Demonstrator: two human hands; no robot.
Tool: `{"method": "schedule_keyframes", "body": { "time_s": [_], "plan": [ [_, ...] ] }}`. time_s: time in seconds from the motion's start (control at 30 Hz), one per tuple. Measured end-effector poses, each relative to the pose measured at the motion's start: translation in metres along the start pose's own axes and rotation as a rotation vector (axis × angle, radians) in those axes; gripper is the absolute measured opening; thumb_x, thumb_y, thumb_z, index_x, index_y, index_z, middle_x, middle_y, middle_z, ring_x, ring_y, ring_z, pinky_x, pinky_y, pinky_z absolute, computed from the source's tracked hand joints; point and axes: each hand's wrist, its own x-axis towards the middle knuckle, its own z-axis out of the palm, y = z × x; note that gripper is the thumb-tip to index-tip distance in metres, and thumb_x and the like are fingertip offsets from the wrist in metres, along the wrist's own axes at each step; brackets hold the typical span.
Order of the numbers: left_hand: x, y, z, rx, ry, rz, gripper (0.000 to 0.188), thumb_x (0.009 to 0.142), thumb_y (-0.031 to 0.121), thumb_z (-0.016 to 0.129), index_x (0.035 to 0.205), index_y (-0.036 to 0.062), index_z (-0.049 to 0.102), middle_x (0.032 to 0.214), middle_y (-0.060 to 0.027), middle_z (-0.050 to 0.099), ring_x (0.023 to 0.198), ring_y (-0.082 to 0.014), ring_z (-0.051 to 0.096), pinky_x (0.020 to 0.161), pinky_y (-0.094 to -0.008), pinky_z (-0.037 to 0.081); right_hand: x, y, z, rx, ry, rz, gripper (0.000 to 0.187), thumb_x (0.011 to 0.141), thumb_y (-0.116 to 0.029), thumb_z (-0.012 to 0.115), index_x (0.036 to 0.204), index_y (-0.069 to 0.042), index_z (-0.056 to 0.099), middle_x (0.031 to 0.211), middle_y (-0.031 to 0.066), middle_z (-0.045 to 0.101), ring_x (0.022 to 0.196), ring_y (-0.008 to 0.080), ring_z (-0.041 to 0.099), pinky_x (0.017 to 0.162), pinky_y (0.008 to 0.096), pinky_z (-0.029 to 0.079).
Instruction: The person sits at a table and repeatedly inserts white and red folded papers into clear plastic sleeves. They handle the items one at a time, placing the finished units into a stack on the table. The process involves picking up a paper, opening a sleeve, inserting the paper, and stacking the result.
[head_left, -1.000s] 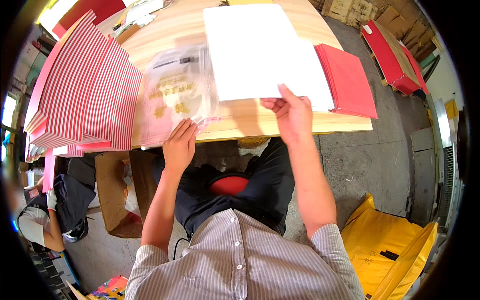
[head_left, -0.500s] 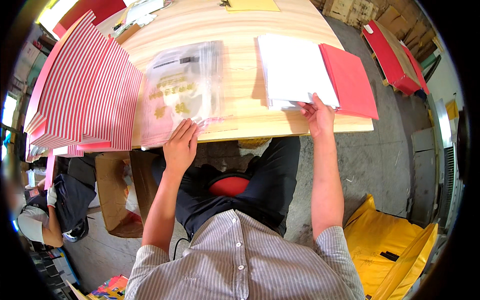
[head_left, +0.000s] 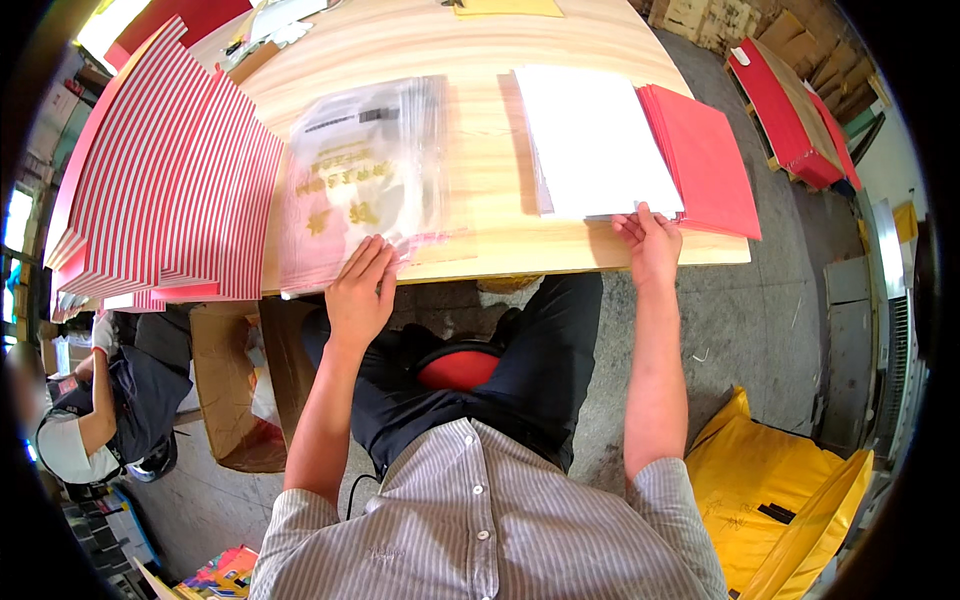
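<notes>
My left hand (head_left: pixel 360 290) lies with fingers stretched flat on the near edge of a stack of clear plastic bags (head_left: pixel 400 170) printed with gold and black marks. At the near right corner of a pile of white sheets (head_left: pixel 595 145) is my right hand (head_left: pixel 652 245), palm turned up. Its thumb touches the paper's edge, while the other fingers are loosely curled and apart from the thumb. Red folders or envelopes (head_left: pixel 710 165) are fanned out beside the white pile, partly under it.
A tall stack of red-and-white striped pieces (head_left: pixel 180 180) stands left on the wooden table (head_left: pixel 490 120). An open cardboard box (head_left: pixel 225 390) sits below. Yellow sacking (head_left: pixel 770 500) lies at right on the floor. A gloved person (head_left: pixel 90 400) is at far left.
My right hand has moved slightly right and toward me along the white sheets' edge. The white pile's near edge looks a little different. My left hand stays put.
</notes>
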Motion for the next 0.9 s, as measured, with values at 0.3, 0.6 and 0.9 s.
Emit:
{"method": "schedule_keyframes", "body": {
  "time_s": [0.3, 0.6, 0.9],
  "plan": [
    [-0.002, -0.003, -0.002, 0.017, -0.009, 0.005, 0.026, 0.085, 0.01, 0.067, 0.111, 0.0059, 0.073, 0.122, -0.0119, 0.069, 0.117, -0.027, 0.065, 0.09, -0.0373, 0.056, -0.002, -0.026, 0.008, 0.034, 0.024, -0.17, 0.014, 0.095, -0.005, 0.061, 0.1, 0.007, 0.056, 0.085, 0.016, 0.065, 0.073, 0.0262, 0.07, 0.066, 0.0363, 0.062],
    [-0.003, -0.003, 0.0, -0.008, 0.002, -0.011, 0.026, 0.085, 0.01, 0.067, 0.109, 0.0054, 0.073, 0.123, -0.012, 0.069, 0.117, -0.0271, 0.065, 0.089, -0.0371, 0.056, 0.03, -0.064, -0.042, 0.305, 0.045, -0.182, 0.014, 0.097, -0.006, 0.057, 0.104, 0.007, 0.058, 0.094, 0.0141, 0.064, 0.084, 0.0219, 0.066, 0.077, 0.0342, 0.059],
    [-0.001, 0.0, 0.0, -0.032, 0.013, -0.007, 0.026, 0.084, 0.008, 0.067, 0.109, 0.0046, 0.073, 0.122, -0.0125, 0.069, 0.118, -0.0271, 0.065, 0.091, -0.0373, 0.056, 0.026, -0.048, -0.03, 0.326, 0.062, -0.193, 0.013, 0.097, -0.005, 0.057, 0.103, 0.007, 0.058, 0.092, 0.0156, 0.065, 0.083, 0.0244, 0.067, 0.077, 0.0367, 0.06]
  ]
}}
